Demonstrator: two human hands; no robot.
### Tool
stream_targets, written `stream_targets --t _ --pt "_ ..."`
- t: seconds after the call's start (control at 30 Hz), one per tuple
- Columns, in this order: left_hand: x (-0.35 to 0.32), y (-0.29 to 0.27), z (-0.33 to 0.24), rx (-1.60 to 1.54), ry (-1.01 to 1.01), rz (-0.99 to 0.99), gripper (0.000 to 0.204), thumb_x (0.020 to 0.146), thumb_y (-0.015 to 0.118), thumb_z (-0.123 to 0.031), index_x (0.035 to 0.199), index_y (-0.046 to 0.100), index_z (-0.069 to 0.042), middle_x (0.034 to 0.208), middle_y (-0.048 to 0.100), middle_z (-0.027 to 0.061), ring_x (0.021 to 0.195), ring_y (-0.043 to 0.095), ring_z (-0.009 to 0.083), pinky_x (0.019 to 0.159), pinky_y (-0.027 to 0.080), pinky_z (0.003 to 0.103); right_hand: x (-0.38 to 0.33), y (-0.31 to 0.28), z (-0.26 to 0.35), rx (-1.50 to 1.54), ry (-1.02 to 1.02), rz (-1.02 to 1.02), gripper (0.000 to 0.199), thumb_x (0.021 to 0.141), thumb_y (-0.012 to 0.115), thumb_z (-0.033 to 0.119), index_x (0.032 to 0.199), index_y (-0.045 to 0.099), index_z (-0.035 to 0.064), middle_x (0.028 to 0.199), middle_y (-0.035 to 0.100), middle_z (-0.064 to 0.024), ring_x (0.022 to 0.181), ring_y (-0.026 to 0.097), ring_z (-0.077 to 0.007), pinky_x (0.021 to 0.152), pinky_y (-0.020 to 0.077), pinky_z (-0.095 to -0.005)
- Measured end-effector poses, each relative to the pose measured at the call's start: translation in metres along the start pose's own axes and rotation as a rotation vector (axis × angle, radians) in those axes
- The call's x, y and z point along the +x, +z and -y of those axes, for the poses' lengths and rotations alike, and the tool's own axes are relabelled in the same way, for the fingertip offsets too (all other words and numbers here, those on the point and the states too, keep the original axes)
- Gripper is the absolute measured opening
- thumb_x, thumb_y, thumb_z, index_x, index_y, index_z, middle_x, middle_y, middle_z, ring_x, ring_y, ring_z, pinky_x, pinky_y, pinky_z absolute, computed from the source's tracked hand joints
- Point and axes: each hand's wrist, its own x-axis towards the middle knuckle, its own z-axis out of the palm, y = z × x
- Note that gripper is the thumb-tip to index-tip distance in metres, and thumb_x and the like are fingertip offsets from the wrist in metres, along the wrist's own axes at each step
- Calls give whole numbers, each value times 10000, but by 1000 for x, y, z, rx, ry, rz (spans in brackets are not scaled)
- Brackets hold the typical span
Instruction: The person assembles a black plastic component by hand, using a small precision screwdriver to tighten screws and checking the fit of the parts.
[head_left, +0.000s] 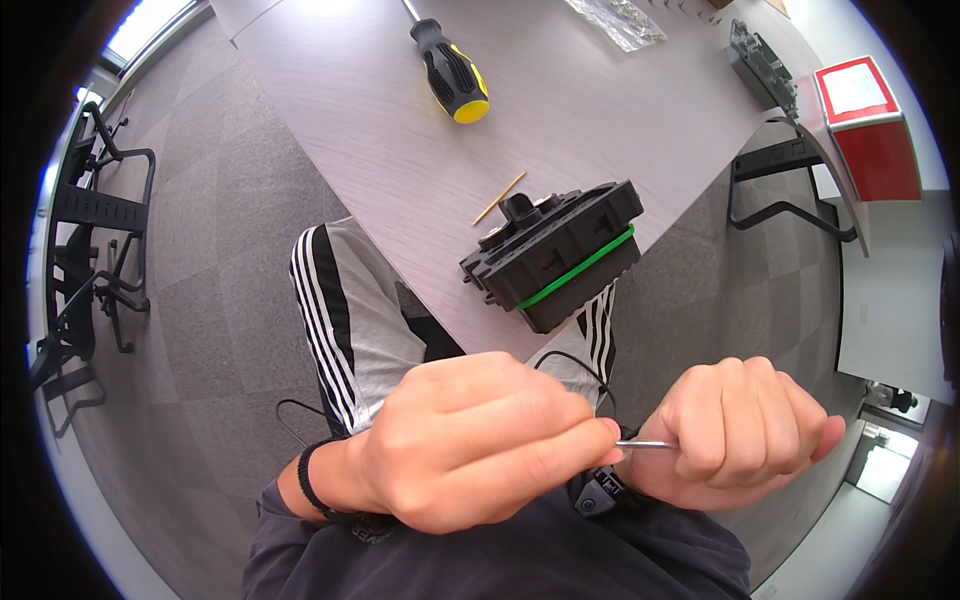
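My left hand (480,440) is closed in front of my body, its thumb and fingertips pinching one end of a thin metal rod (650,444). My right hand (745,430) is closed in a fist around the rod's other end, so only a short shiny length shows between the hands. What the fist covers is hidden. Just beyond my hands, a black plastic housing (575,280) with a bright green seal (578,270) round its side rests tilted at the near corner of the table. Beside it lies a thin wooden stick (498,198), touched by neither hand.
On the light table (370,170) lies a yellow and black screwdriver (455,80), farther off. A clear plastic bag (620,22) and a dark grey part (762,68) are at the far side. A red and white box (872,130) stands right; black chairs (100,220) are left.
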Motion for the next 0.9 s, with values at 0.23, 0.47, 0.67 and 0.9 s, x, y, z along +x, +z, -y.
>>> stream_targets --t 0.23,0.47,0.67,0.9 --pt "-11 -38 27 203 97 -126 502 744 757 -361 1029 576 10 942 590 147 881 575 262 766 470 366 22 6 25 -309 -130 206 444 923 391 136 566 130 171 421 194 77 319 153 -63 370 81 -270" --pt "11 -16 44 230 -155 25 883 571 897 -291 1272 479 45 1296 528 227 1184 546 328 982 437 408 36 1 -23 -468 -119 283 433 872 461 177 484 270 154 378 272 52 302 181 -62 341 97 -213" --pt "8 -18 58 197 -46 32 712 591 866 -266 1160 575 46 1157 628 220 1070 624 343 944 478 425 39 -9 -46 -534 -90 364 442 905 440 215 496 287 145 376 270 51 295 192 -62 334 108 -214" --pt "6 -12 71 161 18 -11 633 650 849 -345 1103 587 11 1082 673 179 1031 655 305 912 497 425 46 -14 -44 -594 8 348 444 916 432 204 497 298 142 387 263 53 297 190 -58 335 115 -217"
